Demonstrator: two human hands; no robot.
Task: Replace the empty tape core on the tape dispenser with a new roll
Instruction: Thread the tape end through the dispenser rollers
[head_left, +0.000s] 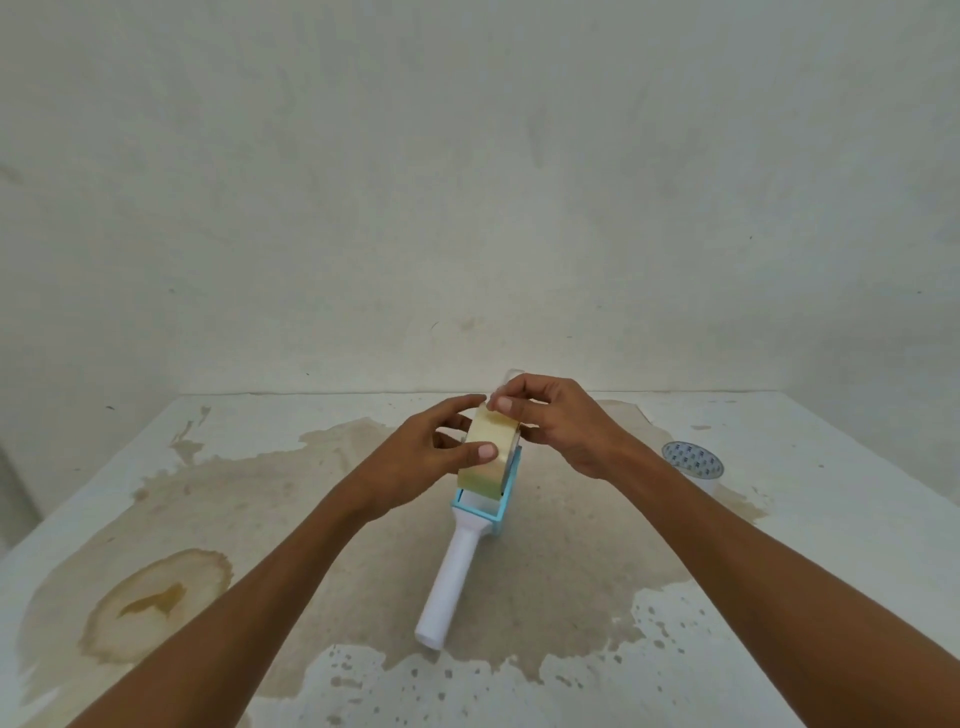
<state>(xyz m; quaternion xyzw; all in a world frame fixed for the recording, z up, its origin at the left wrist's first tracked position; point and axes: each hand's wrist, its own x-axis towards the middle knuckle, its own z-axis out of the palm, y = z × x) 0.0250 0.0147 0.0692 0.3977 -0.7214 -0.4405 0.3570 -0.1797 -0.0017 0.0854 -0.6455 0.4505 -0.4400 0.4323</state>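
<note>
**Both hands on the new roll, seated in the dispenser**

The left hand (415, 460) has its grip closed round the tape roll (488, 452): thumb pressed flat on the roll's outer face, other fingers curled behind the far side. The right hand (558, 426) pinches w/ thumb & forefinger at the top edge of the roll, where a clear strip of tape (511, 376) sticks up above the fingertips; the rest of its fingers curl down along the roll's right side. Both grips are tight on the roll, none loose.

The roll is pale yellowish, standing on edge, sitting in the light-blue frame of the tape dispenser (480, 512). Whether it's fully pushed onto the hub can't be told, as the hands cover that part. The dispenser lies on the tabletop (779, 545), its white handle (452, 582) pointing toward the person & slightly left.

Well apart on the right, near the tabletop's right edge, lies a second roll (693, 460) w/ a white face printed in small blue marks; no hand touches it.

The tabletop is white w/ big brownish stains, incl. a ringed blotch (156, 605) at near left. A plain pale wall (467, 182) stands behind.
</note>
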